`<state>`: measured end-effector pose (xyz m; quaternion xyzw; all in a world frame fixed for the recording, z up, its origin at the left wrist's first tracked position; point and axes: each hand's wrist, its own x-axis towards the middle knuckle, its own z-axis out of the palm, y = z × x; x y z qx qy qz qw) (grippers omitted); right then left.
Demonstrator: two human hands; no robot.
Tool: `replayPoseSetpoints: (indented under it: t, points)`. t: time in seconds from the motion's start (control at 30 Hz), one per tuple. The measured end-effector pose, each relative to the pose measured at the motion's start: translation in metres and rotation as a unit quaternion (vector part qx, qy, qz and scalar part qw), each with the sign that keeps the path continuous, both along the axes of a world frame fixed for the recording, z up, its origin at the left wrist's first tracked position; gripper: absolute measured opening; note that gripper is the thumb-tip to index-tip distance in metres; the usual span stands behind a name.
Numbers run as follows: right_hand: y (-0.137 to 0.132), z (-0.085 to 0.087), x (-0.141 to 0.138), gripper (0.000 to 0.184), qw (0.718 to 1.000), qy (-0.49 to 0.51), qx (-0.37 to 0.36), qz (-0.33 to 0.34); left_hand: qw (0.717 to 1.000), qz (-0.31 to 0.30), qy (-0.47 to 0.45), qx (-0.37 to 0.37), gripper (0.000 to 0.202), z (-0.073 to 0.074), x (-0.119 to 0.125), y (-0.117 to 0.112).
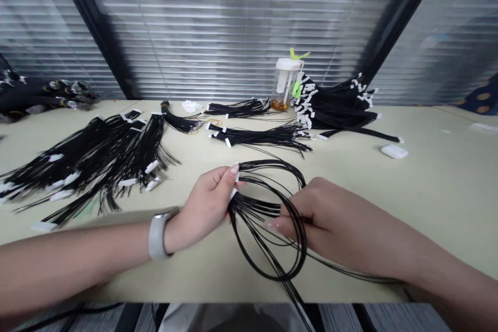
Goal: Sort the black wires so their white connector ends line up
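Note:
A bundle of thin black wires [301, 241] bends into loops between my two hands, above the front of the table. My left hand [208, 199] is closed on the bundle's end, thumb on top, and white connectors [233, 194] show beside its fingertips. Some wires fan downward from there past the table's front edge. My right hand [330, 218] is closed around strands of the same bundle, with its thumb toward the left hand. Several wires run out under the right wrist. The fingers' undersides are hidden.
Black wire bundles with white connectors [109, 155] spread over the left of the table [439, 202]. More bundles [257, 136] lie behind my hands, and a pile [334, 104] sits at the back right. A lidded cup [286, 85] and a white case [394, 151] stand near it.

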<state>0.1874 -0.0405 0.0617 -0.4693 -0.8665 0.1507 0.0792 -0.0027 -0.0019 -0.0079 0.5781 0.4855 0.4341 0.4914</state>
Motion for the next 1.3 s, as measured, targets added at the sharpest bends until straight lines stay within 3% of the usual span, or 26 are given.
replayPoseSetpoints:
  t: [0.23,0.43,0.6,0.77,0.93,1.03,1.17,1.3]
  points:
    - [0.006,-0.013,-0.006,0.025,1.0,0.008,-0.014,0.004,1.0,0.001,-0.009,-0.004,0.04,0.002,0.002,0.003]
    - [0.007,-0.012,0.0,0.014,0.992,-0.016,0.11,-0.055,0.997,-0.005,-0.063,-0.05,0.04,0.003,0.003,0.007]
    - [0.012,-0.014,-0.001,0.025,0.974,-0.122,0.185,-0.036,0.995,0.012,-0.078,-0.064,0.04,0.002,0.004,0.009]
    - [0.011,-0.016,-0.003,0.022,0.961,-0.15,0.23,-0.044,0.994,0.003,-0.088,-0.067,0.04,0.003,0.005,0.009]
    - [0.01,-0.014,-0.001,0.023,0.962,-0.17,0.206,-0.063,0.991,0.014,-0.102,-0.086,0.039,0.003,0.006,0.009]
    - [0.011,-0.013,-0.002,0.032,0.975,-0.147,0.145,-0.077,0.991,0.011,-0.104,-0.084,0.039,0.003,0.005,0.01]
    - [0.01,-0.011,-0.007,0.031,0.999,-0.034,0.017,-0.036,0.991,0.018,-0.102,-0.085,0.039,0.003,0.005,0.012]
    - [0.006,-0.01,-0.012,0.026,0.995,0.082,-0.051,0.01,0.991,0.018,-0.105,-0.076,0.04,0.004,0.006,0.011]
